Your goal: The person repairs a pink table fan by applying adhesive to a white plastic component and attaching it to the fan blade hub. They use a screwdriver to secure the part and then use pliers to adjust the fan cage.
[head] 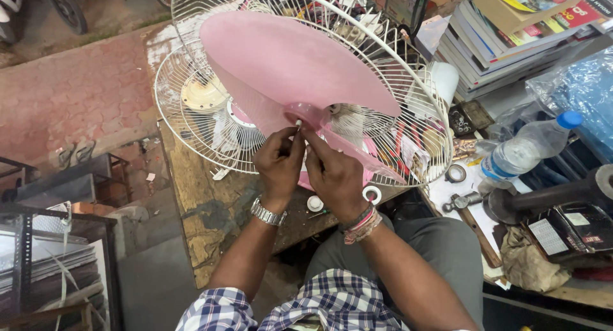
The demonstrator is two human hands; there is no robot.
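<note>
A pink fan blade [287, 63] sits inside a white wire fan guard [408, 82] on a worn wooden bench [204, 210]. My left hand [280, 162], with a metal watch at the wrist, pinches a small white part [298, 123] at the blade's hub [306, 112]. My right hand [333, 171], with red thread bands at the wrist, presses against the same spot from the right, fingertips meeting the left hand's. A second wire guard [191, 107] with a round centre plate lies flat behind the blade.
A white ring [372, 194] and a small white cap [315, 203] lie on the bench by my wrists. To the right are a plastic water bottle [527, 149], a hammer [469, 206], a tape roll [455, 173] and stacked books [504, 37]. Metal racks [38, 241] stand left.
</note>
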